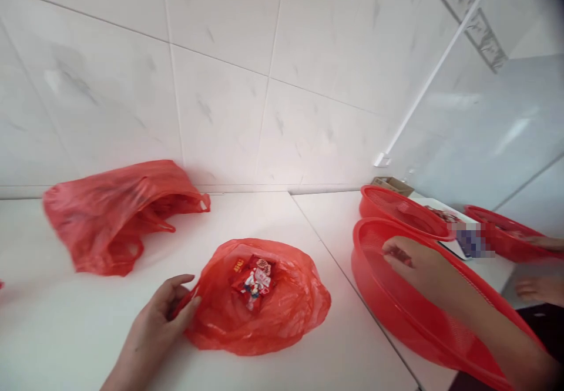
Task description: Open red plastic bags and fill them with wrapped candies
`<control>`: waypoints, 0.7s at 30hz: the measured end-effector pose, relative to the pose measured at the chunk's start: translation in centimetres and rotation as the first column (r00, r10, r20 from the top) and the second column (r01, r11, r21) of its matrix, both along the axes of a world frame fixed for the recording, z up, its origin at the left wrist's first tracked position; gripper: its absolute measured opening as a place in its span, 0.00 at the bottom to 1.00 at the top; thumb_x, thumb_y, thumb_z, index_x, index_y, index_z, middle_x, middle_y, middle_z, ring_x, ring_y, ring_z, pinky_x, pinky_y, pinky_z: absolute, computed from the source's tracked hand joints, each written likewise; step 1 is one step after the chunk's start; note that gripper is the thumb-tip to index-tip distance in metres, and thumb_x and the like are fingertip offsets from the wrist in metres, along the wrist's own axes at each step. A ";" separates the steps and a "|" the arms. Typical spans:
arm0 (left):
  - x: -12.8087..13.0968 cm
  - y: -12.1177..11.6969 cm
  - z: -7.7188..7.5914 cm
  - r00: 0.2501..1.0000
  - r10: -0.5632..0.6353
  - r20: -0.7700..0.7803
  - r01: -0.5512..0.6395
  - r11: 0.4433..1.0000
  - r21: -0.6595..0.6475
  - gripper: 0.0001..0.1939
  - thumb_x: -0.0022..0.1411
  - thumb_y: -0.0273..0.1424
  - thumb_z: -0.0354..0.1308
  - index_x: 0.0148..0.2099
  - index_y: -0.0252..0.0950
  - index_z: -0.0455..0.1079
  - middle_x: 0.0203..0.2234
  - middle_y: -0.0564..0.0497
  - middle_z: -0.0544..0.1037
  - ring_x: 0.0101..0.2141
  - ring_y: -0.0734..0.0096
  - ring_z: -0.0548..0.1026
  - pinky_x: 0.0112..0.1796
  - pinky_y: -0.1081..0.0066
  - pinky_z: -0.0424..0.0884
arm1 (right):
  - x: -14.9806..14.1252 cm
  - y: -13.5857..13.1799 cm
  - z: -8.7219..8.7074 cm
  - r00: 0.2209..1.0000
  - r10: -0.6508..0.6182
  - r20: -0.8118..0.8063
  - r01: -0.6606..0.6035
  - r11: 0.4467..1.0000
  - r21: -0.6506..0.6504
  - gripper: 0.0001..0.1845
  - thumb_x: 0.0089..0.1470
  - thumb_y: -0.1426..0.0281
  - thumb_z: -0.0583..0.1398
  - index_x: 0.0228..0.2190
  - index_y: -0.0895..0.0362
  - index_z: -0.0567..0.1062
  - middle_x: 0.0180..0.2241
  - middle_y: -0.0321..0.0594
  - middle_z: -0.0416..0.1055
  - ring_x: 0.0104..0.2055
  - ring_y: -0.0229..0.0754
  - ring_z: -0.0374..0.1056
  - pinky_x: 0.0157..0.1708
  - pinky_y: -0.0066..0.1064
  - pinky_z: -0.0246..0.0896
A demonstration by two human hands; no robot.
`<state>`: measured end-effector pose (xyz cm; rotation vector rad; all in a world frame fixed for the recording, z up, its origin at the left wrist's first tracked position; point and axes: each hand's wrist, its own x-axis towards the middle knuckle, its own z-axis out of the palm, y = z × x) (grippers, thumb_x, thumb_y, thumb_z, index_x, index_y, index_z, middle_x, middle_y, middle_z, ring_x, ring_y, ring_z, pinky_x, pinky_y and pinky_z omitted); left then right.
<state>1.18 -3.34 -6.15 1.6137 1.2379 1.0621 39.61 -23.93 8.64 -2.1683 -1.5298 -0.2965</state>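
Observation:
My left hand (165,312) is closed on the near-left rim of a red plastic bag (299,314), which stands with its mouth spread wide on the white table. Several small red printed packets (255,279) lie at the bottom of that bag. Over the near red plastic basket (388,314), my right hand (408,262) has its fingers curled around a small dark-red packet (399,255). The packet is partly hidden by the fingers, and its print cannot be read. My right forearm crosses above the basket's inside.
A crumpled red plastic bag (118,209) lies at the back left. Behind the near basket are a second red basket (396,206), a cardboard box (392,185) and a white tray (445,209). Another person's hands (540,288) show at the far right by a further red basket (506,232).

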 end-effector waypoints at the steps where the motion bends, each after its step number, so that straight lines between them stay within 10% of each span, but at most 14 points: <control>1: 0.0 -0.2 0.3 1.000 -0.026 -0.010 0.026 1.000 -0.016 0.25 0.49 0.49 0.59 0.46 0.42 0.67 0.24 0.56 0.74 0.24 0.67 0.73 0.25 0.70 0.70 | -1.8 0.5 0.5 0.997 0.033 0.063 -0.033 0.999 -0.005 0.04 0.54 0.68 0.57 0.29 0.52 0.73 0.29 0.37 0.74 0.28 0.40 0.71 0.23 0.27 0.61; 5: -0.3 -0.6 0.8 0.995 -0.091 -0.048 0.089 0.995 -0.038 0.20 0.54 0.45 0.56 0.47 0.43 0.63 0.24 0.58 0.70 0.25 0.69 0.70 0.28 0.71 0.67 | -10.4 2.8 -0.1 0.843 0.459 0.280 -0.491 0.870 0.053 0.09 0.57 0.72 0.54 0.38 0.52 0.73 0.36 0.40 0.74 0.37 0.41 0.71 0.36 0.30 0.67; 9: -0.5 -0.6 0.7 0.991 -0.117 -0.059 0.117 0.993 -0.018 0.18 0.56 0.42 0.54 0.47 0.42 0.62 0.24 0.58 0.67 0.25 0.70 0.68 0.29 0.71 0.65 | -15.7 6.4 -2.9 0.765 0.583 0.273 -0.594 0.803 -0.048 0.14 0.58 0.77 0.50 0.33 0.54 0.74 0.33 0.39 0.73 0.33 0.38 0.70 0.34 0.30 0.68; 15: -0.7 -0.8 1.2 0.985 -0.166 -0.055 0.167 0.986 0.005 0.16 0.58 0.40 0.53 0.48 0.43 0.61 0.23 0.58 0.65 0.25 0.70 0.66 0.29 0.71 0.65 | -14.8 6.9 -4.3 0.917 0.316 0.244 -0.367 0.908 0.201 0.09 0.58 0.69 0.55 0.41 0.52 0.70 0.49 0.45 0.65 0.48 0.47 0.66 0.44 0.40 0.66; 21: -0.9 -1.3 2.2 0.963 -0.229 -0.139 0.227 0.973 -0.029 0.25 0.55 0.39 0.56 0.54 0.44 0.58 0.32 0.55 0.71 0.26 0.70 0.69 0.31 0.69 0.68 | -13.4 3.2 -9.8 1.000 0.015 -0.009 -0.012 0.953 0.302 0.32 0.52 0.57 0.58 0.55 0.54 0.58 0.56 0.53 0.57 0.56 0.58 0.59 0.47 0.49 0.64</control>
